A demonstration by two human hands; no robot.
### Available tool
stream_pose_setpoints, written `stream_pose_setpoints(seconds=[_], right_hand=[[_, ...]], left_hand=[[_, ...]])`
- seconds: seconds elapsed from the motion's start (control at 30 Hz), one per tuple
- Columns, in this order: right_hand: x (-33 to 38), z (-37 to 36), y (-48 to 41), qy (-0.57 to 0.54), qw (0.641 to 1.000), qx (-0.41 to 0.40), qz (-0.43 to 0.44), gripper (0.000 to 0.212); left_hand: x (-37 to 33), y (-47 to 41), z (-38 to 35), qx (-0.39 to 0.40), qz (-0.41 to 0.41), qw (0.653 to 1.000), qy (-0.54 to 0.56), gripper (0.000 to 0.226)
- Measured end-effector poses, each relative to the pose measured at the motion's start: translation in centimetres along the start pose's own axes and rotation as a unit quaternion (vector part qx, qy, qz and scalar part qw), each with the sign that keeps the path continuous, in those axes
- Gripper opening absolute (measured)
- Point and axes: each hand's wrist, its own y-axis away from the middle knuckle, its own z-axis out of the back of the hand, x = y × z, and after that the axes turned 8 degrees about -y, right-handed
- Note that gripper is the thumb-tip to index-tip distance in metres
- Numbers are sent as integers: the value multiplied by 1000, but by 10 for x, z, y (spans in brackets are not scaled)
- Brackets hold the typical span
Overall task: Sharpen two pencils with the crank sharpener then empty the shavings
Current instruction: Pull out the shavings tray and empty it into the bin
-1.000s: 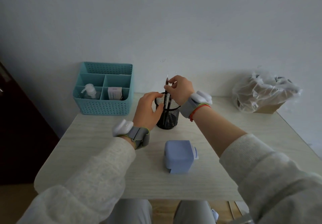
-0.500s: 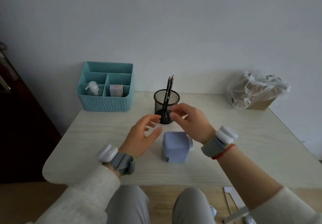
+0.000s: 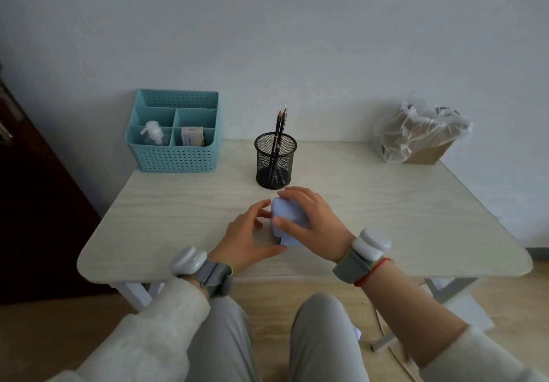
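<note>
Both pencils (image 3: 279,132) stand tips-up in the mesh cup (image 3: 275,164), far centre of the tabletop (image 3: 386,203). Tips look pointed, so sharpening seems done, though they are too small to be sure. What is left, by my read: emptying the shavings.

Sharpener (image 3: 287,221), pale blue, sits near centre of the tabletop, just near of the cup. Right hand (image 3: 312,227) is clamped over its top and right side, thumb on the near-left face. Left hand (image 3: 252,239) is at its left side, fingers spread and loosely curled, thumb touching the lower near corner; cannot tell if it grips or just braces. Crank and shavings drawer not visible, hidden by the hands.

Likely dump spot: the plastic-lined box (image 3: 421,135) at the far right, well apart from the sharpener. Teal organiser (image 3: 175,156) at the far left holds a bottle and a small box, not involved.

No shavings seen on the tabletop.
</note>
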Motion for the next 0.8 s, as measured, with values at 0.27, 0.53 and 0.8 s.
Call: stream_pose_setpoints(seconds=[0.27, 0.53, 0.8], right_hand=[[-4, -6, 0, -26, 999, -26, -6, 46], [-6, -10, 0, -33, 999, -32, -12, 45], [-4, -9, 1, -30, 999, -24, -21, 46]], left_hand=[[7, -7, 0, 4, 8, 999, -36, 54], [9, -9, 2, 1, 16, 1000, -16, 46], [6, -9, 4, 16, 20, 999, -24, 45]])
